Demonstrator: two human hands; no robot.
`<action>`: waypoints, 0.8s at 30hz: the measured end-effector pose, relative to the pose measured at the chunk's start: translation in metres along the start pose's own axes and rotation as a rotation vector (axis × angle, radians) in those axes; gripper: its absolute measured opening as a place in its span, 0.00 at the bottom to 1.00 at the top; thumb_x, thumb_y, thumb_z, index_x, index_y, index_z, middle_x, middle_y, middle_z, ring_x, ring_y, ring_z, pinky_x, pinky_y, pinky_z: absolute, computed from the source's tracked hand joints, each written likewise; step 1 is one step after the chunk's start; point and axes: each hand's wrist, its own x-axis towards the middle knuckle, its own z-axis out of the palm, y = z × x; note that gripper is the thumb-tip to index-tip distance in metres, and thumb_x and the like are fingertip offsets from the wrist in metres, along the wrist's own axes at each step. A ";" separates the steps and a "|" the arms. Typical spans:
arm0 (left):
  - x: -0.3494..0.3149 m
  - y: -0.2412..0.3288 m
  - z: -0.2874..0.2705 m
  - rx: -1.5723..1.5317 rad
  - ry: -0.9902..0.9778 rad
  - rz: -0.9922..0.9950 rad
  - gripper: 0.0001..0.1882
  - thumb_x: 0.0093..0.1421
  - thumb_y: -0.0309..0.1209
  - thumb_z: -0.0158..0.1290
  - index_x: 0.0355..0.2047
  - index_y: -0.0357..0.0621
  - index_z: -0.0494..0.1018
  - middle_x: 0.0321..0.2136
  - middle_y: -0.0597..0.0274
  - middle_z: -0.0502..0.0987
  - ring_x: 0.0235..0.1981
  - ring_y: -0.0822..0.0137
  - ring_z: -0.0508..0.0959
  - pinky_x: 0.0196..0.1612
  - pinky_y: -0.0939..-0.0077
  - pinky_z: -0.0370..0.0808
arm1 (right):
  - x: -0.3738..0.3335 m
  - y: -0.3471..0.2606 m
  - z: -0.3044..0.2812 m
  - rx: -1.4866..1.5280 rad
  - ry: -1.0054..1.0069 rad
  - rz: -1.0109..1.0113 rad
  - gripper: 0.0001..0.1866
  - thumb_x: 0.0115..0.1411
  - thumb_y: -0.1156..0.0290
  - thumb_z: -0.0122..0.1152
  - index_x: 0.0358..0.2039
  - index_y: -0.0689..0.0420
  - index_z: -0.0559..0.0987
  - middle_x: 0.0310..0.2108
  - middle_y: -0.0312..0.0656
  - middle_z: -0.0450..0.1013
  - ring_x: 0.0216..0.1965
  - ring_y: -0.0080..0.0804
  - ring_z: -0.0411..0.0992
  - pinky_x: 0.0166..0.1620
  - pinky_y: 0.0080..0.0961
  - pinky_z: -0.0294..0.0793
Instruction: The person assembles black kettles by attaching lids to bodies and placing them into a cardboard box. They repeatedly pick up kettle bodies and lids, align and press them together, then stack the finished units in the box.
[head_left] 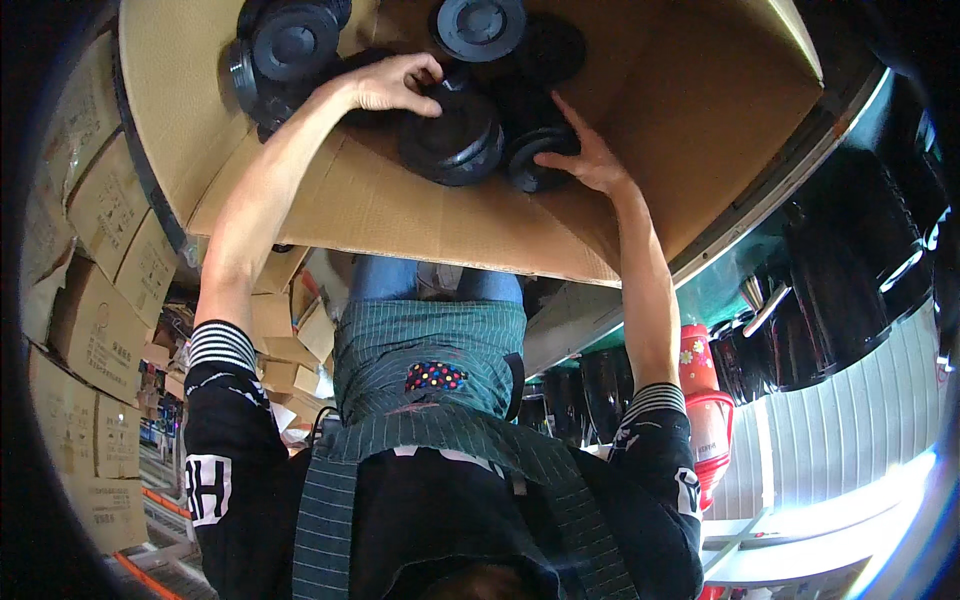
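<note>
Inside a large cardboard box [380, 200] lie several round black plastic lids or discs. My left hand [390, 85] reaches in from the left, with thumb and forefinger apart beside a stack of black discs [450, 145]; the thumb tip is at its edge. To the right, my right hand [595, 160] has its fingers spread. Its thumb lies over another black disc [535, 165], while the forefinger stretches toward the far side. Neither hand shows a firm grip; some fingers are hidden.
More black discs [295, 45] pile up at the box's left, and another disc [478, 25] lies at the back. Stacked cartons [105, 310] stand left. Glossy black containers [835, 280] and red-and-white containers [705, 420] are at right, beyond the table edge [740, 240].
</note>
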 end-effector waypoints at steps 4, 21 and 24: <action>0.005 0.002 0.028 0.176 0.009 0.025 0.54 0.45 0.51 0.78 0.68 0.46 0.65 0.63 0.50 0.72 0.65 0.52 0.71 0.70 0.57 0.67 | -0.001 -0.006 0.002 -0.019 0.000 -0.004 0.61 0.53 0.54 0.82 0.80 0.47 0.53 0.79 0.51 0.51 0.79 0.45 0.49 0.79 0.38 0.47; 0.007 -0.004 0.030 0.142 0.154 -0.044 0.44 0.57 0.63 0.67 0.67 0.55 0.70 0.70 0.50 0.68 0.73 0.54 0.64 0.73 0.55 0.63 | 0.001 0.001 0.004 0.022 0.001 -0.009 0.61 0.51 0.54 0.84 0.79 0.46 0.55 0.77 0.54 0.55 0.77 0.50 0.53 0.78 0.40 0.52; -0.001 -0.012 0.030 0.064 0.119 0.013 0.35 0.52 0.47 0.76 0.56 0.50 0.75 0.67 0.55 0.72 0.69 0.59 0.68 0.70 0.61 0.65 | -0.001 0.002 -0.002 0.155 -0.031 -0.060 0.60 0.52 0.56 0.83 0.79 0.45 0.56 0.78 0.53 0.54 0.78 0.48 0.53 0.78 0.40 0.51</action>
